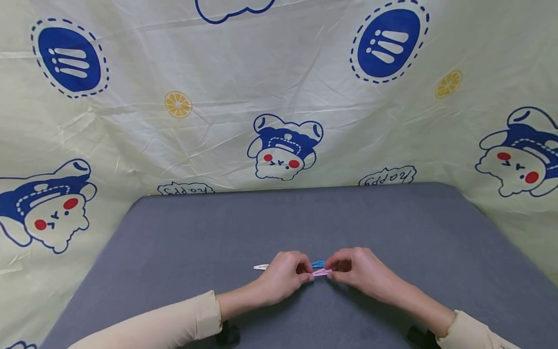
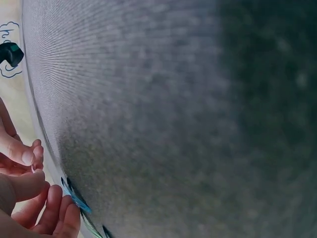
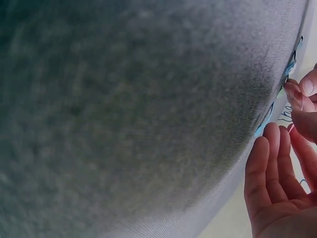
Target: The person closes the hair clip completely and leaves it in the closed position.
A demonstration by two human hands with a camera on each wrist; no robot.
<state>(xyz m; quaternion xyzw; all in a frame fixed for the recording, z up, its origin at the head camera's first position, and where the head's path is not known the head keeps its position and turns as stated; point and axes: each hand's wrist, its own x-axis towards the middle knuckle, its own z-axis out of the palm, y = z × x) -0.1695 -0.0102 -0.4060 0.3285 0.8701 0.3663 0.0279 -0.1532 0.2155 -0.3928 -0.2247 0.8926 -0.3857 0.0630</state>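
A pink snap hair clip (image 1: pixel 322 273) spans the gap between both hands, just above the grey table. My left hand (image 1: pixel 285 274) pinches its left end between thumb and finger, and my right hand (image 1: pixel 364 271) pinches the right end. Behind the pink clip lies a blue hair clip (image 1: pixel 318 264) on the table, partly covered by the hands in the head view. A white hair clip (image 1: pixel 261 267) pokes out on the far side of the left hand, its right part hidden. The left wrist view shows the blue clip (image 2: pixel 75 197) close by the left fingertips (image 2: pixel 73 213).
The grey table (image 1: pixel 196 232) reaches back to a hanging pale cloth (image 1: pixel 218 145) printed with bears and fruit slices. Black wrist devices (image 1: pixel 228 334) sit under both forearms, near the front.
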